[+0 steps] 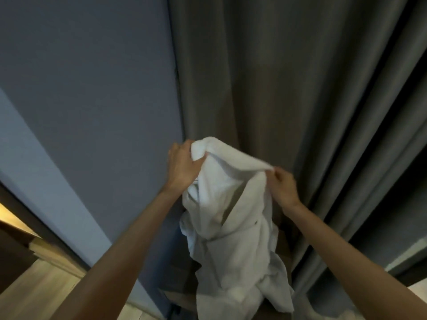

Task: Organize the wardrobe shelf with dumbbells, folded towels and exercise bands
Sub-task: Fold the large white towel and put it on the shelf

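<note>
Two bare forearms, raised and extended forward: left hand [182,166], fingers curled, gripping one upper corner of white towel [231,222]; right hand [283,188], pinching the opposite corner, slightly lower.

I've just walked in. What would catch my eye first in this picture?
In the middle, a crumpled white towel hangs unfolded, held up by its top edge. The left hand grips one bunched corner and the right hand pinches the other. Behind it falls a grey curtain, with a blue-grey wall to its left.
</note>
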`<state>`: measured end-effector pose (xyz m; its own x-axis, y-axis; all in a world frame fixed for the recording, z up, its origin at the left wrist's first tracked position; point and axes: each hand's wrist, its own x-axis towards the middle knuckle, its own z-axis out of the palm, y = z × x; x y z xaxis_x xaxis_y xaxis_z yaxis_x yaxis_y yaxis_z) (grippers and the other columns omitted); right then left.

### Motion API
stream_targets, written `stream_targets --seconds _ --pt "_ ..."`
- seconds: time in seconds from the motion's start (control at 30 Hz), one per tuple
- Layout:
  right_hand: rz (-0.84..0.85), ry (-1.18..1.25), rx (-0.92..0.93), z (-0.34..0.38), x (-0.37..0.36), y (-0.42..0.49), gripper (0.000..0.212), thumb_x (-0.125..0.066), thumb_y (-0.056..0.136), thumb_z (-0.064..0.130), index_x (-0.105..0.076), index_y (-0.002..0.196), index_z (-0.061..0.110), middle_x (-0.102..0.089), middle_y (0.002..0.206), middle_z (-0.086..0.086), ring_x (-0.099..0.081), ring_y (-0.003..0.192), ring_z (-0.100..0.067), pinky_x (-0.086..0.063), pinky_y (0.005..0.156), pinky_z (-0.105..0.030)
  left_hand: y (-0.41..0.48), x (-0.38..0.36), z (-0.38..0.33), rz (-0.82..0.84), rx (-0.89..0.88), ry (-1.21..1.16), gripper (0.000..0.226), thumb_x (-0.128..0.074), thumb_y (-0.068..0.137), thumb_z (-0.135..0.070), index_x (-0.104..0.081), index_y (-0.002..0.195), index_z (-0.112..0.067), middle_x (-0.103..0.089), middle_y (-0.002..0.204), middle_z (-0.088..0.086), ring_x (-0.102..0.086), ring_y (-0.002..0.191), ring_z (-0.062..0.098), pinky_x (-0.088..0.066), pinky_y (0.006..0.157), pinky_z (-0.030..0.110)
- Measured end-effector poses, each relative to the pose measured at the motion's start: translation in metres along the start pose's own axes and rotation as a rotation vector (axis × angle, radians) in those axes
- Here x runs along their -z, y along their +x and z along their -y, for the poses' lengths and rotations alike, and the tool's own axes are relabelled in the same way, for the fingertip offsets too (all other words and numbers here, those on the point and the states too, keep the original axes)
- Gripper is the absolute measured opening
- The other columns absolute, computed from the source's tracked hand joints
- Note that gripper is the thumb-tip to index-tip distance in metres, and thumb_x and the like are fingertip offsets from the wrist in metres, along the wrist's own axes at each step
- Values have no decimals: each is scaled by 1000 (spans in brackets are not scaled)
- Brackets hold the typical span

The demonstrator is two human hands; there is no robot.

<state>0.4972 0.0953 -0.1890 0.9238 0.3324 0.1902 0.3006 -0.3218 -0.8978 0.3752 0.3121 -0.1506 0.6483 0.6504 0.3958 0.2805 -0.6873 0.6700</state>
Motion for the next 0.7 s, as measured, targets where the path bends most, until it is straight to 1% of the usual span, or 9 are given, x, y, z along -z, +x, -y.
stream_targets --seconds 0.07,0.1,0.2,0.3,0.33,0.4,0.47,0.57,0.7 --pt "-162 83 166 30 19 14 14 -50 98 17 -63 94 16 -62 84 1 -54 72 5 -41 61 -6 3 10 8 116 67 -30 78 -82 66 -46 -49 132 -22 -48 115 11 -44 117 31 -38 98 39" --pt "-209 110 238 44 26 21 14 -49 99 17 -62 96 18 -61 84 7 -54 71 11 -39 62 -2 5 15 9 158 97 -58 92 -86 57 -50 -45 136 -27 -43 116 7 -42 121 29 -37 101 39" --pt "-251 121 385 73 35 33 15 -48 99 18 -63 102 20 -61 87 12 -55 77 12 -42 70 -5 13 26 1 146 118 -200 112 -81 34 -70 -40 135 -44 -29 113 -2 -40 117 17 -38 102 29" --pt "-22 -68 503 87 27 37 12 -53 98 19 -65 101 17 -59 85 11 -54 76 5 -41 72 -8 16 27 -21 147 -38 -257 97 -77 40 -75 -39 128 -58 -29 114 1 -41 106 9 -31 83 -3" --pt "51 -147 555 89 22 37 13 -55 96 18 -67 100 14 -60 85 5 -54 75 0 -43 72 -13 14 25 -30 199 -106 -224 91 -73 43 -79 -37 124 -64 -31 111 1 -39 104 8 -29 80 -5" --pt "121 -231 670 90 13 34 14 -60 93 12 -72 96 6 -60 78 -4 -54 71 -10 -41 68 -23 7 14 -46 286 -242 -110 79 -62 49 -85 -37 122 -67 -38 105 2 -37 102 8 -26 86 2" --pt "157 -215 720 88 8 30 13 -63 90 11 -74 95 8 -61 74 -2 -54 67 -6 -41 66 -20 1 -2 -54 315 -319 -15 66 -55 60 -83 -49 121 -58 -44 99 1 -37 102 14 -31 92 17" --pt "240 -119 619 78 9 26 10 -68 87 16 -73 95 13 -68 84 6 -64 77 -5 -52 73 -19 -3 -15 -53 300 -296 24 42 -61 79 -62 -65 113 -38 -34 85 -10 -37 99 19 -33 91 28" --pt "216 -16 504 62 10 19 11 -72 84 19 -64 92 16 -65 83 11 -62 77 -2 -51 68 -13 -5 -24 -46 250 -363 -11 21 -61 89 -40 -72 106 -32 -29 78 -14 -40 92 18 -33 88 31"
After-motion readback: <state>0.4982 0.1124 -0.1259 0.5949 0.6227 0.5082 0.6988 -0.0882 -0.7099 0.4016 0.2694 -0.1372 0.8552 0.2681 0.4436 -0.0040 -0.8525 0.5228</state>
